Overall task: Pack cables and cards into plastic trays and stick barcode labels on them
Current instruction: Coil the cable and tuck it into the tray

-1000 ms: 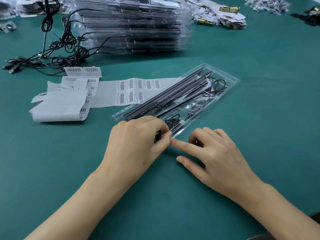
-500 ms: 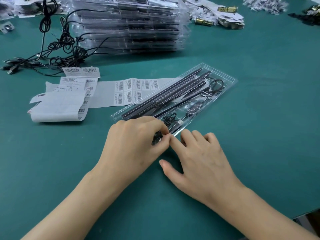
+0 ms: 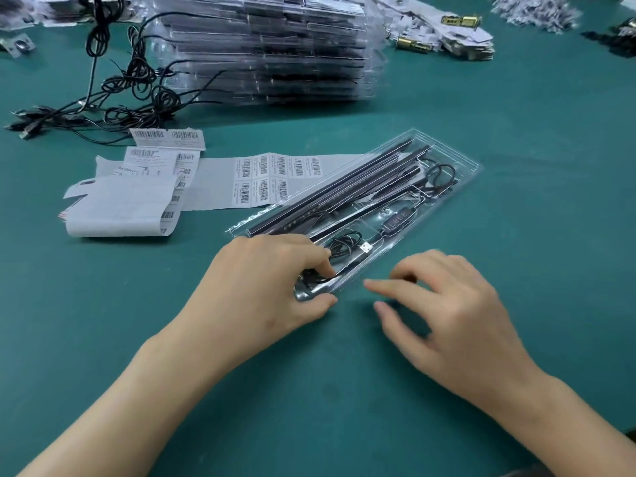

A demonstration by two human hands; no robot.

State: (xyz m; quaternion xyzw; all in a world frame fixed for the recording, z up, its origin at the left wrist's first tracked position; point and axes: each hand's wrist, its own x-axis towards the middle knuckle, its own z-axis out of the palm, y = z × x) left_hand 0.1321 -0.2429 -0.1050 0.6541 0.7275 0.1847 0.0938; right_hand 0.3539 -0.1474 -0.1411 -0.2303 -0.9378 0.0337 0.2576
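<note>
A clear plastic tray lies diagonally on the green table, holding long black strips, a coiled black cable with a USB plug and a small controller. My left hand pinches the tray's near corner, thumb below and fingers on top. Just to its right, my right hand hovers blurred over the table, fingers loosely bent and holding nothing. A strip of barcode labels lies left of the tray.
A tall stack of packed clear trays stands at the back. Loose black cables sprawl at the back left, near curled label backing paper. White paper pieces and brass parts lie at the back right.
My right hand has pulled away from the tray's near corner to the right, and its fingers no longer touch my left thumb. My left hand keeps its hold on the corner.
</note>
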